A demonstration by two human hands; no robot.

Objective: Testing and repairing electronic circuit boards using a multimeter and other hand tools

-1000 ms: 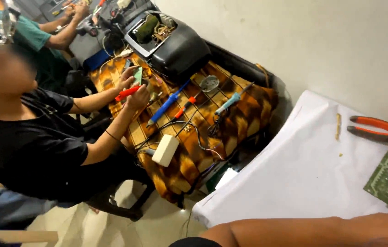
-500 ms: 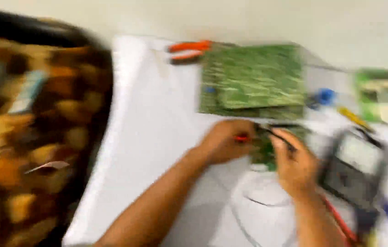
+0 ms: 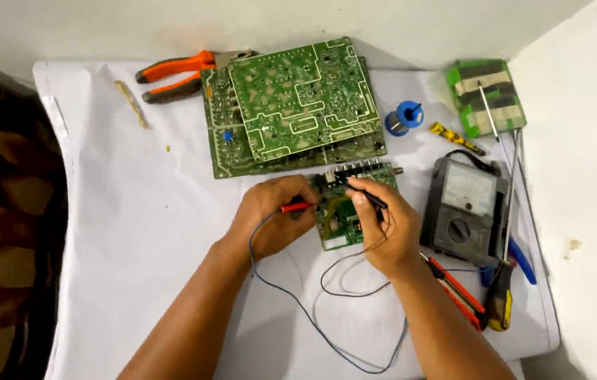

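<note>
Head view: the camera has swung off the patterned bench and the seated co-workers seen a second ago and now looks steadily down on the white surface (image 3: 137, 232); the blur of half a second ago is gone and both hands hold as they did then. The left hand (image 3: 274, 214) is closed on the red probe (image 3: 297, 207), tip laid on the left edge of the small green board (image 3: 344, 211). The right hand (image 3: 386, 232) is closed on the black probe (image 3: 369, 197), tip on the far middle of the same board. Judgement: probing of the small board is under way, not merely set up.

The small board lies at centre, just near of the two stacked large circuit boards (image 3: 291, 105). The grey analogue meter (image 3: 464, 207) sits just right of the right hand, dial face up. Blue and black leads (image 3: 326, 331) loop across the near surface between the forearms; they could snag a wrist.

Elsewhere: orange pliers (image 3: 175, 74) far left, blue solder spool (image 3: 402, 116), a striped green block (image 3: 485, 95) far right, screwdrivers (image 3: 499, 302) near right. Nothing covers the small board but the hands themselves
</note>
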